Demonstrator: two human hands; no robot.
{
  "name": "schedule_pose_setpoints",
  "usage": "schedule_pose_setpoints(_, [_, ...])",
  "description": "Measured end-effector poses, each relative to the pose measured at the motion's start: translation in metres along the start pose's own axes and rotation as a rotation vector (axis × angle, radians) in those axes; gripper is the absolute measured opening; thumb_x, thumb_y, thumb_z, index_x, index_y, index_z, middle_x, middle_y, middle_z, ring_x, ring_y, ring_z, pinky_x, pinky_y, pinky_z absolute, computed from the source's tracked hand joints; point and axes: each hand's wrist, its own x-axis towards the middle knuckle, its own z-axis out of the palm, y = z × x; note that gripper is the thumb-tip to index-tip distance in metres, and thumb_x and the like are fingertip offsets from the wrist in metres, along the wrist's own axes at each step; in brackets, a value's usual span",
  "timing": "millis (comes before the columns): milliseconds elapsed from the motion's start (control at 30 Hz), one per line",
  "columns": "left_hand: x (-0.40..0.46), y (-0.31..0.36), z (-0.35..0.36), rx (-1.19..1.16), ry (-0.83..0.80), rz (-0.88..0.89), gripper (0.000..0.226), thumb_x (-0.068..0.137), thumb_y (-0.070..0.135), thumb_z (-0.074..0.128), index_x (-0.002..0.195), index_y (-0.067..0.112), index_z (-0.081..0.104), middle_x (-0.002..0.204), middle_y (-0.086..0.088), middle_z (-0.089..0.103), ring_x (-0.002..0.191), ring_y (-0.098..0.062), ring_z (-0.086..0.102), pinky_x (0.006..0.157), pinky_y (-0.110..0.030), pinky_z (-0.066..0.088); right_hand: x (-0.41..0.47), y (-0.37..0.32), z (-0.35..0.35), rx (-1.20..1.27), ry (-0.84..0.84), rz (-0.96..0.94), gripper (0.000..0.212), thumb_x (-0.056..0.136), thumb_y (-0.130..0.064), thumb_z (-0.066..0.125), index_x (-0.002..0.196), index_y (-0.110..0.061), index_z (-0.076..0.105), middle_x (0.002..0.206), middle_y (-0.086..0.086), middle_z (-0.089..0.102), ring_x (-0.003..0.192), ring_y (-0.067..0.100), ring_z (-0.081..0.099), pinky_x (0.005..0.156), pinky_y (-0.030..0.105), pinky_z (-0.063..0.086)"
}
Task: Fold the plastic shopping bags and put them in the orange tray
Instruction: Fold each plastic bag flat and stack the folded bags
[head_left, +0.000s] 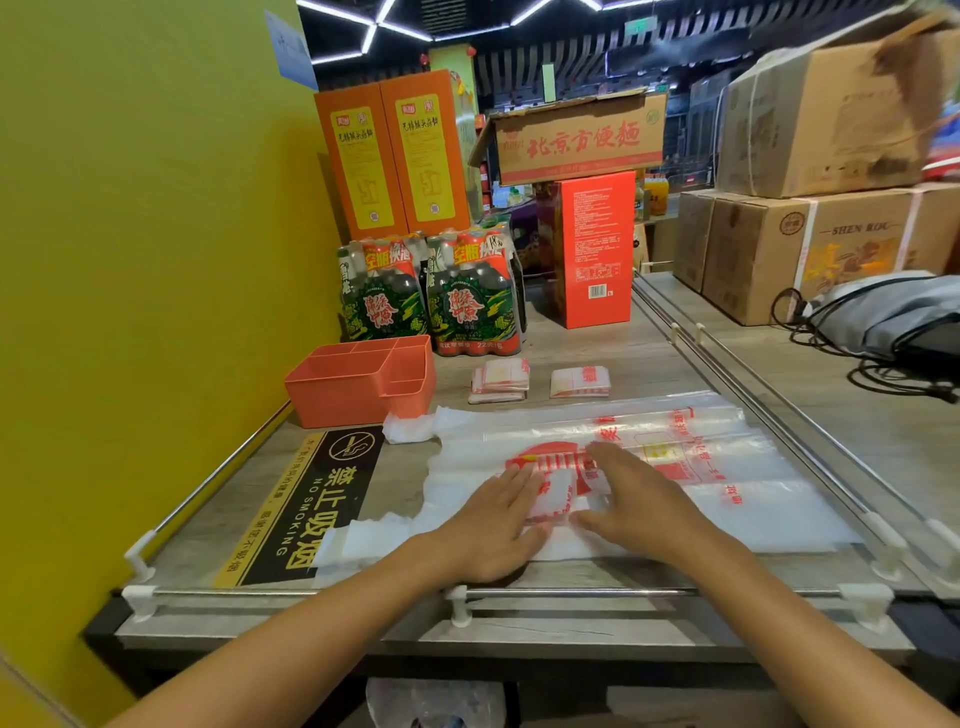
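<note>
A gray wood-look counter (597, 343) fills the middle of the frame, with thin metal rails along its edges. A big plastic shopping bag (727, 467) lies flat on it in the lower middle, clear with red print. The left hand (493, 530) and the right hand (634, 493) both lie flat on the bag, side by side, fingers straight and spread, each grip pinching nothing. Just above the bag sit two folded bags (501, 382) (580, 382), a little apart. The orange tray (358, 382) stands at middle left, beside the yellow-green wall (130, 286). A black no smoking sign (306, 504) is stuck flat on the counter below the tray. Behind the tray stand two packs of green bottles (431, 301), tall orange boxes (395, 156) and a red box (595, 249). Brown cardboard boxes (810, 182) pile up at upper right, with a gray bag (893, 312) and black cords below them. White light strips glow on the dark ceiling.
</note>
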Motion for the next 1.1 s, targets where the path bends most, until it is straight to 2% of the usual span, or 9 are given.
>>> schedule_pose_setpoints(133, [0.004,-0.002,-0.002,0.039,-0.044,0.007,0.071,0.105,0.053,0.021,0.16,0.019,-0.01,0.168,-0.001,-0.015,0.153,-0.014,-0.015,0.125,-0.033,-0.006,-0.005,-0.013,0.001,-0.009,-0.192,-0.208,0.078,0.094,-0.063,0.049,0.159,-0.037,0.015,0.164,-0.02,0.009,0.15,0.0,0.004,0.122,0.025,0.005])
schedule_pose_setpoints(267, [0.001,-0.006,-0.011,0.011,-0.096,0.042,0.07,0.107,0.047,0.026,0.16,0.017,-0.009,0.168,-0.002,-0.015,0.153,-0.012,-0.014,0.123,-0.028,-0.007,-0.005,-0.012,0.008,-0.21,-0.368,-0.196,0.07,0.105,-0.054,0.033,0.162,-0.028,0.002,0.168,-0.009,-0.003,0.155,0.01,0.0,0.113,0.021,-0.003])
schedule_pose_setpoints(367, [-0.006,-0.022,-0.02,-0.047,-0.086,0.084,0.069,0.107,0.047,0.033,0.162,0.02,0.001,0.169,0.003,-0.005,0.153,-0.007,-0.004,0.121,-0.023,-0.004,-0.003,-0.012,0.008,-0.252,-0.397,-0.206,0.067,0.107,-0.051,0.03,0.162,-0.025,0.002,0.169,-0.005,-0.004,0.155,0.012,-0.002,0.119,0.026,0.0])
schedule_pose_setpoints(467, [-0.014,-0.034,-0.032,0.029,-0.029,0.156,0.061,0.106,0.04,0.042,0.16,0.023,0.019,0.167,0.005,0.016,0.151,-0.009,0.018,0.124,-0.027,0.016,-0.004,-0.014,0.005,-0.212,-0.371,-0.191,0.064,0.108,-0.047,0.033,0.162,-0.022,0.012,0.169,-0.003,0.006,0.154,0.014,0.009,0.122,0.029,0.01])
schedule_pose_setpoints(600, [-0.013,-0.034,-0.049,0.098,0.004,0.219,0.06,0.096,0.023,0.055,0.153,0.024,0.038,0.155,0.005,0.042,0.136,-0.013,0.044,0.114,-0.031,0.039,-0.003,-0.013,0.004,-0.119,-0.28,-0.197,0.054,0.106,-0.041,0.045,0.156,-0.029,0.029,0.161,-0.005,0.034,0.14,0.016,0.041,0.115,0.034,0.036])
schedule_pose_setpoints(700, [-0.008,-0.032,-0.05,0.085,0.111,0.223,0.052,0.094,0.024,0.054,0.145,0.026,0.051,0.137,0.003,0.062,0.114,-0.017,0.061,0.096,-0.037,0.051,-0.001,-0.015,0.002,-0.11,-0.258,-0.183,0.055,0.103,-0.038,0.052,0.155,-0.033,0.032,0.158,-0.007,0.039,0.133,0.017,0.048,0.11,0.034,0.042])
schedule_pose_setpoints(800, [-0.005,-0.032,-0.052,0.028,0.232,0.216,0.037,0.096,0.027,0.053,0.132,0.029,0.062,0.118,0.006,0.072,0.096,-0.013,0.065,0.082,-0.039,0.053,0.006,-0.017,-0.004,-0.2,-0.187,-0.172,0.052,0.103,-0.034,0.052,0.153,-0.032,0.037,0.151,-0.003,0.049,0.126,0.02,0.055,0.101,0.034,0.047])
schedule_pose_setpoints(1000, [-0.007,-0.034,-0.051,-0.014,0.206,0.145,0.049,0.094,0.041,0.052,0.143,0.038,0.047,0.132,0.012,0.064,0.115,-0.009,0.06,0.091,-0.034,0.051,0.024,-0.018,-0.012,-0.283,-0.112,-0.164,0.04,0.108,-0.025,0.04,0.145,-0.036,0.048,0.124,0.006,0.068,0.103,0.027,0.064,0.083,0.037,0.053])
schedule_pose_setpoints(1100, [-0.005,-0.036,-0.051,-0.004,0.234,0.155,0.034,0.1,0.036,0.055,0.133,0.037,0.055,0.116,0.01,0.07,0.096,-0.008,0.061,0.075,-0.031,0.048,0.027,-0.018,-0.017,-0.254,-0.156,-0.173,0.04,0.108,-0.026,0.042,0.147,-0.035,0.046,0.126,0.006,0.066,0.106,0.027,0.062,0.078,0.034,0.049])
